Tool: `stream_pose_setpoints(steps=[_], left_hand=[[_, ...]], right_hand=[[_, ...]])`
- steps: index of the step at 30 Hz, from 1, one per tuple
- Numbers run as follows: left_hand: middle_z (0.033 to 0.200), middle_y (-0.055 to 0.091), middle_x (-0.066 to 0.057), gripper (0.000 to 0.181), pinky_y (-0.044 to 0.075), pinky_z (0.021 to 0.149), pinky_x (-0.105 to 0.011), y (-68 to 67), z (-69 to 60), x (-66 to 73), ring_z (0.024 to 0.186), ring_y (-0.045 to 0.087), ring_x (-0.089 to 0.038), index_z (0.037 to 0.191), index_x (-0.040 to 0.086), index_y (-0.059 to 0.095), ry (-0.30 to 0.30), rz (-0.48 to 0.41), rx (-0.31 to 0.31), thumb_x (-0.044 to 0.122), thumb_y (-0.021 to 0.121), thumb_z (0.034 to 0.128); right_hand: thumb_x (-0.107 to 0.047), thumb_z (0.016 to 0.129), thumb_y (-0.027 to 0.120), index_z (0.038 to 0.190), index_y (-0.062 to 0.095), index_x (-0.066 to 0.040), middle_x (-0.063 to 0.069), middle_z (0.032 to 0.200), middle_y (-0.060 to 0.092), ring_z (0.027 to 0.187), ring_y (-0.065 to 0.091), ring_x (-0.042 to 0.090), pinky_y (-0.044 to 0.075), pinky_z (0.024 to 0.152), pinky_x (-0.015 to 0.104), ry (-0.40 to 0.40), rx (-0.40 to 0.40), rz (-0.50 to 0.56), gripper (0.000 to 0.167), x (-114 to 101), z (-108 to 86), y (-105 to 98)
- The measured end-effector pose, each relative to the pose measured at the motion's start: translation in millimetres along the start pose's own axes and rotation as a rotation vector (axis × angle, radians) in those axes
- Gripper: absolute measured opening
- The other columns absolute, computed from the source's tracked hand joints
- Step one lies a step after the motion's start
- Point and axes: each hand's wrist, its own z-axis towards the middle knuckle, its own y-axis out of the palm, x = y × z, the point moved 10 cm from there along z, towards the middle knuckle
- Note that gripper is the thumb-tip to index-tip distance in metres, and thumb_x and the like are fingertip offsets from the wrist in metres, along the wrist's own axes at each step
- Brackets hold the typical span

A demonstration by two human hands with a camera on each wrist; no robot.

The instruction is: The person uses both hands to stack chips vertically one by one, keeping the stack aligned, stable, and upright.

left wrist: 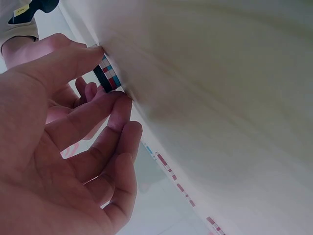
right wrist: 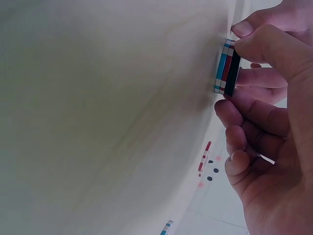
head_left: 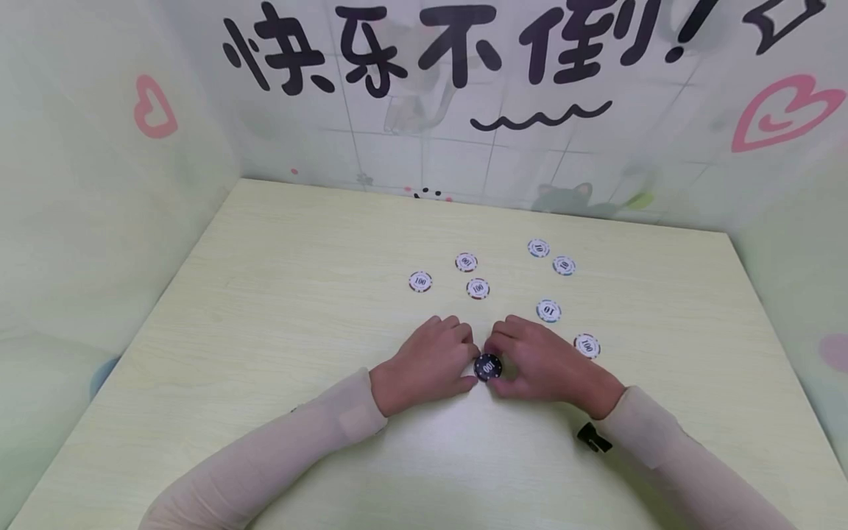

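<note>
Probably squaring chip stack (head_left: 488, 367): left hand (head_left: 432, 359), right hand (head_left: 545, 361) pinch it from opposite sides; next likely needs even release, clearing loose chip (head_left: 587, 344) right of stack

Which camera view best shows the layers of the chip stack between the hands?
The right wrist view: it shows the chip stack side-on, its blue, red and black layers distinct. The left wrist view shows them smaller, partly behind the left hand. The head view mainly shows the black 100 chip on top.
</note>
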Motion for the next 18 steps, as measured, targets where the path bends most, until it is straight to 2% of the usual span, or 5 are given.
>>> stream_pose_setpoints(steps=[8, 18], left_hand=[[0.105, 0.075, 0.0, 0.027, 0.043, 0.073, -0.029, 1.2, 0.3, 0.2, 0.089, 0.06, -0.019, 0.106, 0.016, 0.087, 0.006, -0.004, -0.004, 0.041, 0.086, 0.0956], [0.103, 0.074, 0.001, 0.026, 0.041, 0.072, -0.029, 2.3, 0.2, -0.8, 0.088, 0.058, -0.018, 0.104, 0.016, 0.086, 0.002, -0.012, 0.005, 0.04, 0.087, 0.0949]], right_hand=[[-0.028, 0.088, 0.085, 0.108, 0.078, -0.007, -0.004, 0.099, 0.065, 0.089, 0.054, 0.015, 0.053, 0.081, 0.032, 0.026, -0.035, -0.012, 0.03, 1.1, 1.0, 5.7], [-0.03, 0.085, 0.089, 0.11, 0.078, -0.006, -0.004, 0.1, 0.065, 0.09, 0.054, 0.014, 0.053, 0.081, 0.033, 0.041, -0.044, -0.01, 0.036, 4.2, -1.1, 3.2]])
